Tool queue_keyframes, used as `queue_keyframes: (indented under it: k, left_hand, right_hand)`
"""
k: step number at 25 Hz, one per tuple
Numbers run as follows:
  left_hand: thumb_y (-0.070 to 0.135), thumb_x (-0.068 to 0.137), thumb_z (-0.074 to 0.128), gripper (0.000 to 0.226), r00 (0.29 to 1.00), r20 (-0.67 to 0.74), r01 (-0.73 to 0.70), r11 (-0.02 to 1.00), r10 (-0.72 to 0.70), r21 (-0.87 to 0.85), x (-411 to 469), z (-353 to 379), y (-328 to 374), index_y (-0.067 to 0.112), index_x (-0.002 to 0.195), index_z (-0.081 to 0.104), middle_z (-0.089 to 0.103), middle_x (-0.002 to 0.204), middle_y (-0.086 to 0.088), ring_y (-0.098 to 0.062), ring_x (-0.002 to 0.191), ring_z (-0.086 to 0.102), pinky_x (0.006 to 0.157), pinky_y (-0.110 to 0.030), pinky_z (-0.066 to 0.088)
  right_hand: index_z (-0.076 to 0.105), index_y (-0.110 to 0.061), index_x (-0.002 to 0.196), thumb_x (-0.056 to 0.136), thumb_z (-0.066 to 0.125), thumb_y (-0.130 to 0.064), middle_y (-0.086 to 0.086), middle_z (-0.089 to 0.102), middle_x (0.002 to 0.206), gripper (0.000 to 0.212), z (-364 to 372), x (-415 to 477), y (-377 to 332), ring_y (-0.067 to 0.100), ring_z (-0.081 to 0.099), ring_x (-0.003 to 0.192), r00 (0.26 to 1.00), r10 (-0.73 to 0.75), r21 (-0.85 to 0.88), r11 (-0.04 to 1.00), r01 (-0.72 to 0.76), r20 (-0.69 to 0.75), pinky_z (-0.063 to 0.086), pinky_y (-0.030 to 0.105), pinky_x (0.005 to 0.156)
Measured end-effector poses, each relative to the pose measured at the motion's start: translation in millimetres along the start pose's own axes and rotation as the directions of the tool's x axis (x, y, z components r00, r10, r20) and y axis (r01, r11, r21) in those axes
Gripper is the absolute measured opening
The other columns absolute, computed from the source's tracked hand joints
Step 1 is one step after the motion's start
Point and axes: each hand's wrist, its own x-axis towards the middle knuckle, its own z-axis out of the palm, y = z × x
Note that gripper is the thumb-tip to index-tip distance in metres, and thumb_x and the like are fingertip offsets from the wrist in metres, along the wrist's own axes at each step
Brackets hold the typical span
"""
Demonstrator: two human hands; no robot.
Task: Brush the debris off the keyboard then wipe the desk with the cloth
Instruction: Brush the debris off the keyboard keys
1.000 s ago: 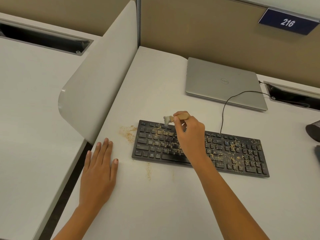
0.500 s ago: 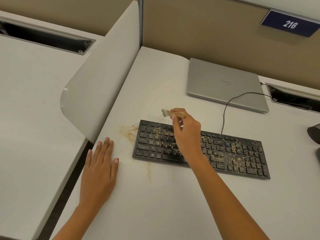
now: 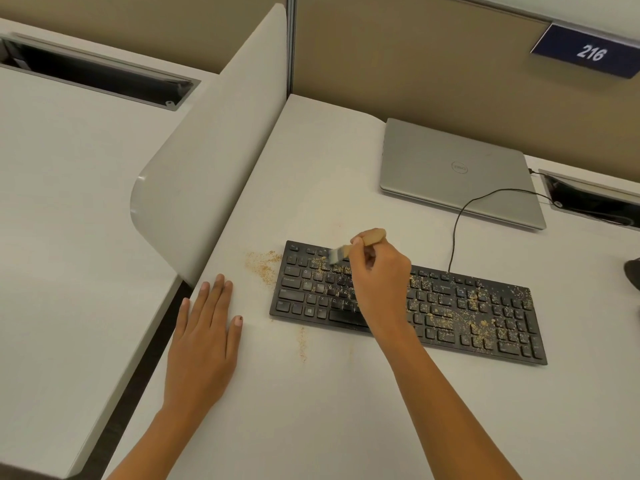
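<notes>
The right hand (image 3: 379, 271), gripping the brush (image 3: 346, 251), brings it back down onto the keyboard (image 3: 485, 306)'s top-left keys; the left hand (image 3: 204, 341) rests flat left of the keyboard; much debris (image 3: 440, 320) remains.

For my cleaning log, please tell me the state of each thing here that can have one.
keyboard: flat on the desk, debris over its middle and right keys.
brush: gripped by the right hand, bristles at the upper left keys.
left hand: flat on the desk, fingers straight.
laptop: lid closed.
desk: debris patch left of the keyboard, not yet wiped.
</notes>
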Motion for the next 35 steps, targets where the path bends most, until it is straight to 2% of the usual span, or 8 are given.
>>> queue_keyframes:
  k: [7,10,13,19,22,25,31,35]
  left_hand:
    - [0.043,0.104,0.017,0.06,1.0,0.007,0.002,1.0,-0.002,0.001,0,0,1,0.014,0.157,0.021,0.019,0.164,-0.001,-0.014,0.152,0.009,0.124,-0.037,0.004]
    - [0.042,0.104,0.017,0.06,1.0,0.004,0.003,1.0,-0.003,-0.004,0,-1,2,0.014,0.157,0.022,0.02,0.164,0.0,-0.015,0.152,0.01,0.124,-0.039,0.006]
    - [0.043,0.104,0.017,0.06,1.0,0.004,0.003,1.0,-0.003,-0.002,0,0,1,0.014,0.157,0.022,0.02,0.164,0.0,-0.014,0.152,0.01,0.124,-0.038,0.005]
    - [0.042,0.104,0.019,0.06,1.0,0.003,0.009,1.0,-0.009,-0.005,0,0,1,0.014,0.156,0.023,0.021,0.163,-0.001,-0.015,0.152,0.011,0.124,-0.036,0.003]
    - [0.04,0.103,0.02,0.059,1.0,-0.003,0.004,1.0,-0.004,-0.008,0,-2,2,0.014,0.156,0.024,0.022,0.163,-0.001,-0.015,0.152,0.012,0.124,-0.037,0.005]
    - [0.04,0.104,0.02,0.059,1.0,-0.004,0.003,1.0,-0.003,-0.012,2,-2,2,0.014,0.156,0.025,0.023,0.163,-0.001,-0.015,0.152,0.013,0.124,-0.037,0.006]
    - [0.041,0.104,0.02,0.059,1.0,-0.007,0.006,1.0,-0.006,-0.018,0,-1,0,0.014,0.156,0.025,0.024,0.162,-0.001,-0.015,0.152,0.014,0.124,-0.036,0.005]
    - [0.04,0.103,0.021,0.059,1.0,-0.015,0.007,0.999,-0.007,-0.034,0,-1,3,0.013,0.155,0.026,0.026,0.162,-0.001,-0.015,0.151,0.015,0.124,-0.036,0.005]
  right_hand:
    - [0.068,-0.014,0.096,0.099,0.051,-0.023,-0.003,0.07,0.082,0.02,30,4,-15,0.014,0.065,0.071,0.99,-0.034,0.118,0.993,0.018,0.14,0.054,0.033,0.066]
    - [0.067,-0.017,0.09,0.097,0.054,-0.018,-0.01,0.064,0.069,0.015,14,8,-9,0.008,0.06,0.063,1.0,0.024,0.094,0.995,-0.024,0.002,0.047,0.02,0.053]
    - [0.062,-0.019,0.083,0.095,0.055,-0.014,-0.021,0.053,0.062,0.015,-2,6,2,-0.003,0.057,0.063,0.995,0.041,-0.012,0.999,-0.043,-0.087,0.042,0.012,0.053]
    - [0.065,-0.01,0.089,0.098,0.053,-0.016,-0.019,0.059,0.077,0.017,28,5,-13,-0.002,0.058,0.071,0.983,-0.094,0.087,0.993,0.082,0.155,0.043,0.009,0.059]
    - [0.067,-0.011,0.091,0.098,0.054,-0.016,-0.009,0.065,0.084,0.015,25,12,-10,0.008,0.058,0.073,0.992,-0.094,0.087,0.992,0.087,0.087,0.044,0.013,0.058]
    - [0.066,-0.011,0.082,0.094,0.057,-0.015,-0.004,0.065,0.072,0.015,7,10,4,0.013,0.057,0.067,0.999,-0.011,0.025,1.0,0.013,-0.045,0.043,0.016,0.053]
    - [0.069,-0.014,0.09,0.097,0.056,-0.02,-0.007,0.068,0.074,0.015,18,12,-4,0.009,0.064,0.071,0.986,-0.081,0.03,0.997,0.077,0.144,0.052,0.024,0.061]
    - [0.067,-0.012,0.082,0.094,0.059,-0.017,-0.007,0.063,0.061,0.016,10,15,-4,0.008,0.06,0.061,0.989,-0.143,-0.004,0.99,0.143,0.047,0.044,0.013,0.051]
